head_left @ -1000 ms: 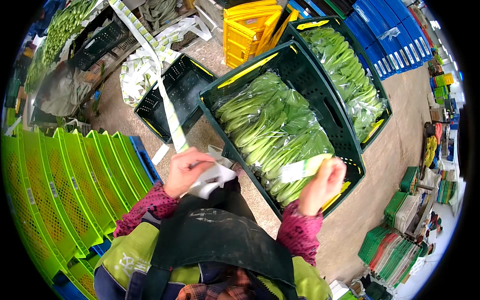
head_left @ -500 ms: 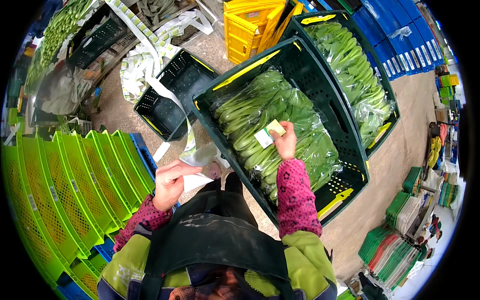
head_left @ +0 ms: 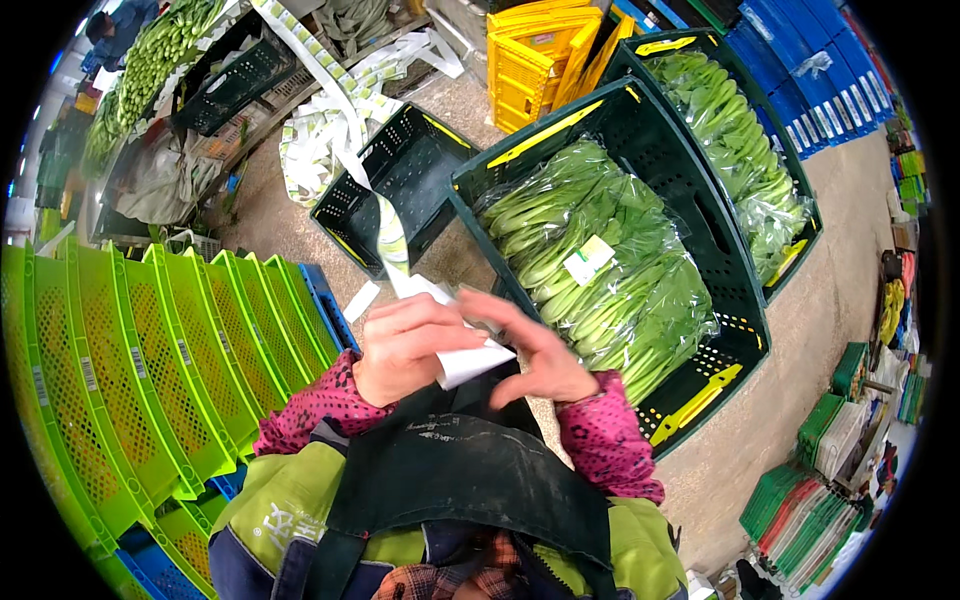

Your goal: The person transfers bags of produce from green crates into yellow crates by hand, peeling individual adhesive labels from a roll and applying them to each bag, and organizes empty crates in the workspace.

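Observation:
My left hand (head_left: 408,345), in front of my apron, is closed on a strip of labels (head_left: 476,361) whose white backing folds over by the fingers. Close against the strip is my right hand (head_left: 552,362), slightly blurred, its fingers stretched and the thumb spread apart. Right of both hands, a dark green crate (head_left: 668,150) holds clear-bagged leafy greens (head_left: 640,300) with pale stems. A white and yellow-green label (head_left: 589,260) lies on the bags. From my left hand the strip trails up over a smaller dark crate to a tangled pile of labels (head_left: 315,150).
The smaller dark crate (head_left: 450,137) stands ahead on the floor. Another crate of bagged greens (head_left: 735,150) adjoins the first at right. Lime-green crates (head_left: 150,350) are stacked at left. Folded yellow crates (head_left: 525,80) and blue crates (head_left: 800,70) stand at the back.
My right hand has left the label on the bagged greens and moved back to the strip beside my left hand. The label now lies on the bags. The view has shifted slightly.

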The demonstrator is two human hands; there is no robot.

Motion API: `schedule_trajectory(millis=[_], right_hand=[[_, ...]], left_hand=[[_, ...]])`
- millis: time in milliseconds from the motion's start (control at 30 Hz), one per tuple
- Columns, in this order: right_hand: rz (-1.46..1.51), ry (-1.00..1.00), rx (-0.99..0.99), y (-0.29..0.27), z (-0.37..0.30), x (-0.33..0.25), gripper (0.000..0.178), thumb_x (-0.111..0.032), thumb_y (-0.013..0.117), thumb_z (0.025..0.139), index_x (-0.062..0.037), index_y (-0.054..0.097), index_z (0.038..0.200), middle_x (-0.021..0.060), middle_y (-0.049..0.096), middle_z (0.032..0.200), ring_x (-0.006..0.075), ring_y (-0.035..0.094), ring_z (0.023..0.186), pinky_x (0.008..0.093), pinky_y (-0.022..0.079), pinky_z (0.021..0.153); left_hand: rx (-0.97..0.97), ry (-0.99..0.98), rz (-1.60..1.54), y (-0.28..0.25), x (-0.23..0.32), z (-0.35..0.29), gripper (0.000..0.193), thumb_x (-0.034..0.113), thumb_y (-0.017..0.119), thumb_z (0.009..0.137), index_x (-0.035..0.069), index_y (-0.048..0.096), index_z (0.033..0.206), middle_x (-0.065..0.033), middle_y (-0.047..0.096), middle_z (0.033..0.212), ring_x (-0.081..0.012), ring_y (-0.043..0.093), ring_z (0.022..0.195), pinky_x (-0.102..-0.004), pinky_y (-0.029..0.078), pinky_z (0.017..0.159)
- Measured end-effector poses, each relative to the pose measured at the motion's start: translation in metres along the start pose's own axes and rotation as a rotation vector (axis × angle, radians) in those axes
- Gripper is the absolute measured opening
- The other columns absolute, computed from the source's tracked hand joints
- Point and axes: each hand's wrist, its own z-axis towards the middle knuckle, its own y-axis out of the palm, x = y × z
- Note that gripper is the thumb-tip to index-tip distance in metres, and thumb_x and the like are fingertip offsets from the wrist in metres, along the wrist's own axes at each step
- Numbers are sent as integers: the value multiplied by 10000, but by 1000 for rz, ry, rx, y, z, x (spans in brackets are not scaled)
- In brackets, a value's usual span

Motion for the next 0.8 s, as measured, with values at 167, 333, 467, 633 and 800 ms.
schedule_trajectory(millis=[167,333,467,633,800], right_hand=[[156,13,-227,23,-18,-15,610,-250,877,640,-13,637,1149,131,627,1194,243,560,1153,358,396,997],[488,171,-46,18,-63,-50,852,-518,852,558,71,616,1126,150,687,929,236,672,834,360,509,811],[72,161,-57,4,-71,-85,748,-339,920,546,35,619,1119,87,677,854,199,661,815,331,491,789],[-224,235,249,36,-75,-106,537,45,750,697,50,541,1192,101,664,862,190,650,816,332,507,766],[-637,68,931,23,-55,-57,474,12,617,845,20,493,1302,94,668,976,181,648,880,292,514,803]], left_hand=[[53,207,301,-44,15,27,247,64,754,586,69,718,830,-34,634,691,-186,572,549,-291,421,496],[98,424,528,-84,18,49,304,51,721,612,43,736,916,-17,536,597,-148,483,499,-294,357,447],[135,806,653,-132,33,115,247,60,704,725,-18,720,959,-12,602,653,-98,490,506,-264,384,424],[437,639,694,-226,70,148,218,81,650,881,-36,672,1063,-136,713,896,-185,690,731,-267,570,630],[-454,-213,423,-208,56,157,180,229,667,886,72,711,809,-25,640,638,-87,562,517,-201,444,475]])
